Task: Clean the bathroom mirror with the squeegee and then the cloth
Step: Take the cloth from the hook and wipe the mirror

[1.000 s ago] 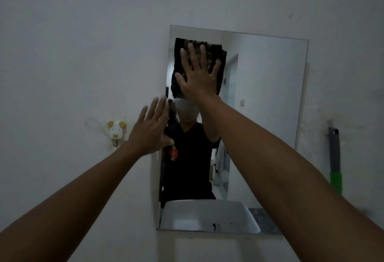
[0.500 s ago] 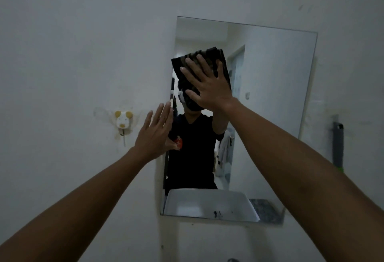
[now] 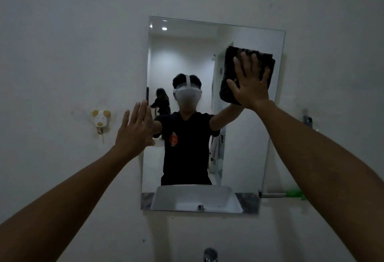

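A frameless rectangular mirror [image 3: 245, 137] hangs on the white wall. My right hand [image 3: 251, 87] lies flat, fingers spread, and presses a dark folded cloth [image 3: 230, 70] against the glass in the mirror's upper right part. My left hand [image 3: 135, 131] is open and holds nothing. It is raised at the mirror's left edge, about halfway up, and overlaps that edge. The squeegee [image 3: 295, 194], with a green handle part and a grey end, shows by the mirror's lower right corner, mostly hidden behind my right forearm.
A small animal-shaped wall hook [image 3: 101, 118] is fixed to the wall left of the mirror. The top of a metal tap [image 3: 210, 254] shows at the bottom edge. The mirror reflects a white basin, a person in a black shirt and another figure behind.
My right hand has slid the cloth from the mirror's upper left across to its upper right. My left hand has stayed at the left edge.
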